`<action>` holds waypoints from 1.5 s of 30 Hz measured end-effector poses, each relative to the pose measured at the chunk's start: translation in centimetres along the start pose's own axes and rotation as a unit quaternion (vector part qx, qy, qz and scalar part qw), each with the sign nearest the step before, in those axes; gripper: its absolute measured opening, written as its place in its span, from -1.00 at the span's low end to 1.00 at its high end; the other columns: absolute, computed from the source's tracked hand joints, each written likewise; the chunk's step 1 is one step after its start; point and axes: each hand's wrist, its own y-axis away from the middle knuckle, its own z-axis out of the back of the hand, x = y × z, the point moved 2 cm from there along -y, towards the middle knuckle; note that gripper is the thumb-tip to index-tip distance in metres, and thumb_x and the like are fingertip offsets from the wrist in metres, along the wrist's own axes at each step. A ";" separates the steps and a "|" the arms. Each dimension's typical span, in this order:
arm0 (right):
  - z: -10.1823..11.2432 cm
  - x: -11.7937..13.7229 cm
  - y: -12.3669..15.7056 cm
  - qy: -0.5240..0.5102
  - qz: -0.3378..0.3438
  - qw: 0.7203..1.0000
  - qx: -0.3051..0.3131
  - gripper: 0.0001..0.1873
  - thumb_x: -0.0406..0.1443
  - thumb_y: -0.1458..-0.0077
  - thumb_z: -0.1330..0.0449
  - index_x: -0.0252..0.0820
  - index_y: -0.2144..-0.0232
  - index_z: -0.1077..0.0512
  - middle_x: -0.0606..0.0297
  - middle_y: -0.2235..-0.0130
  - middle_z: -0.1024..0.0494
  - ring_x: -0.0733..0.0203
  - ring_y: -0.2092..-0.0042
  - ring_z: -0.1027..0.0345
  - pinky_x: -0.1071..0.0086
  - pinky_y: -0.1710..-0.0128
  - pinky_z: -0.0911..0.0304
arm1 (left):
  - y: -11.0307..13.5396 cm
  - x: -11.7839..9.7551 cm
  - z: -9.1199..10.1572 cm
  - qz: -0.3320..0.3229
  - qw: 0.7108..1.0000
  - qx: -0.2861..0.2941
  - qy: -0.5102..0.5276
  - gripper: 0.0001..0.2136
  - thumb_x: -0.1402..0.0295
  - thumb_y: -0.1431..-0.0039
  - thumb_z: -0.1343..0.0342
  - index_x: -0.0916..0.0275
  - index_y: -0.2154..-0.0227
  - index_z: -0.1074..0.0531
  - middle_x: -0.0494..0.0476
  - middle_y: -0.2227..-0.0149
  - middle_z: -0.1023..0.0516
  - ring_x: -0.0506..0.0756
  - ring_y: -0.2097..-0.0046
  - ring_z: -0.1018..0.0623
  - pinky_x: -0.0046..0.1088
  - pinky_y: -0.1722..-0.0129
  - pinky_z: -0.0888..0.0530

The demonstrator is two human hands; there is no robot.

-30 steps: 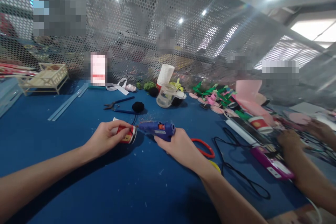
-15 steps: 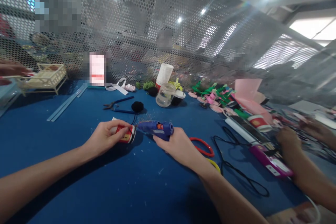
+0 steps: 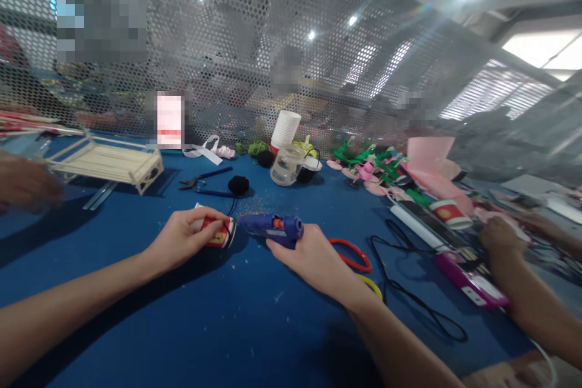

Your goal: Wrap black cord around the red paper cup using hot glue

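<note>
My left hand (image 3: 188,235) is closed around a small red and white paper cup (image 3: 219,235) lying on its side, its rim end turned to the right. Black yarn runs over that end and leads up to a black yarn ball (image 3: 239,185). My right hand (image 3: 309,254) grips a blue glue gun (image 3: 273,225), which points left with its nozzle close to the cup's black-edged end. Whether the nozzle touches the cup I cannot tell. Pliers (image 3: 200,183) with blue handles lie just behind the cup.
Scissors with red and yellow handles (image 3: 352,254) lie by my right forearm. A purple power strip (image 3: 470,279) and black cord are at the right, beside a co-worker's hand (image 3: 502,236). A clear plastic cup (image 3: 286,167) stands behind. Another person's hand (image 3: 27,182) is near a wooden rack (image 3: 113,160).
The wooden rack at the left has shifted right and nearer, and the other person's hand there has moved away from it. The glue gun has moved very slightly right; my left hand stays put.
</note>
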 end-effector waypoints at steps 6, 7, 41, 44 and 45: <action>0.1 0.1 0.2 -0.009 -0.001 1.000 0.006 -0.81 -0.29 0.15 -0.01 -0.20 0.68 -0.09 0.46 0.68 -0.08 0.44 0.61 0.12 0.54 0.68 0.09 | 0.0 0.0 0.0 0.007 1.000 0.002 0.007 -0.72 0.20 0.03 0.02 0.29 0.36 -0.44 0.13 0.36 -0.51 0.05 0.35 -0.47 -0.49 0.33 -0.40; 0.1 0.1 0.2 -0.011 -0.004 1.000 0.009 -0.81 -0.29 0.15 -0.02 -0.20 0.68 -0.09 0.46 0.68 -0.08 0.44 0.61 0.12 0.54 0.68 0.09 | 0.0 0.0 0.0 0.008 1.000 0.003 0.012 -0.72 0.20 0.03 0.02 0.29 0.36 -0.44 0.13 0.36 -0.51 0.05 0.35 -0.47 -0.49 0.34 -0.40; 0.4 0.5 0.4 -0.098 -0.090 0.989 0.072 -0.82 -0.25 0.13 -0.08 -0.26 0.63 -0.31 0.42 0.74 -0.23 0.41 0.69 -0.10 0.51 0.71 -0.05 | -0.3 0.2 -0.1 0.040 0.998 -0.013 0.052 -0.72 0.20 0.09 -0.03 0.31 0.39 -0.44 0.12 0.39 -0.51 0.03 0.39 -0.47 -0.52 0.37 -0.40; 0.4 0.3 0.4 -0.093 -0.086 0.989 0.079 -0.83 -0.26 0.13 -0.07 -0.26 0.61 -0.31 0.42 0.73 -0.24 0.41 0.69 -0.11 0.52 0.71 -0.05 | -0.4 0.3 -0.1 0.050 0.996 -0.012 0.068 -0.72 0.20 0.10 -0.04 0.30 0.40 -0.44 0.11 0.40 -0.51 0.03 0.39 -0.47 -0.51 0.36 -0.40; 0.4 0.3 0.4 -0.093 -0.087 0.988 0.083 -0.83 -0.26 0.13 -0.07 -0.26 0.61 -0.31 0.42 0.73 -0.24 0.41 0.69 -0.12 0.52 0.71 -0.06 | -0.4 0.3 -0.1 0.054 0.996 -0.012 0.070 -0.72 0.20 0.10 -0.04 0.31 0.40 -0.44 0.11 0.40 -0.51 0.03 0.39 -0.47 -0.50 0.36 -0.41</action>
